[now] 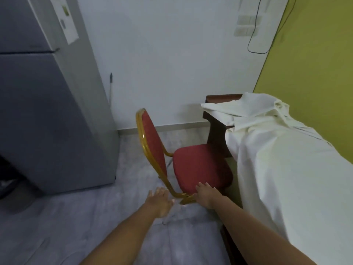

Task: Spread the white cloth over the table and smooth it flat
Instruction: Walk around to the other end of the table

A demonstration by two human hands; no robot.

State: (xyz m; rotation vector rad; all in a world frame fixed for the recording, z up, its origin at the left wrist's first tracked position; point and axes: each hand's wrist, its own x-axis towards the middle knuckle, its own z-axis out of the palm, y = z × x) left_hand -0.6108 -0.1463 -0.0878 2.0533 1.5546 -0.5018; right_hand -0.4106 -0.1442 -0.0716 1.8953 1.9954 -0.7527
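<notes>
The white cloth [282, 165] lies over the dark wooden table [215, 131] on the right. It hangs down the near side and is bunched and folded back at the far end, where a table corner shows bare. My left hand [161, 200] reaches out over the floor with straight fingers, next to the gold frame of a red chair [198, 165], and holds nothing. My right hand [205, 194] rests on the front edge of the chair seat, fingers laid over the cushion. Neither hand touches the cloth.
The red chair with gold frame stands between me and the table's far end, its back toward a grey refrigerator [47, 111] on the left. A white wall [162, 64] is behind, a green wall [315, 54] to the right, and grey floor [95, 217] below.
</notes>
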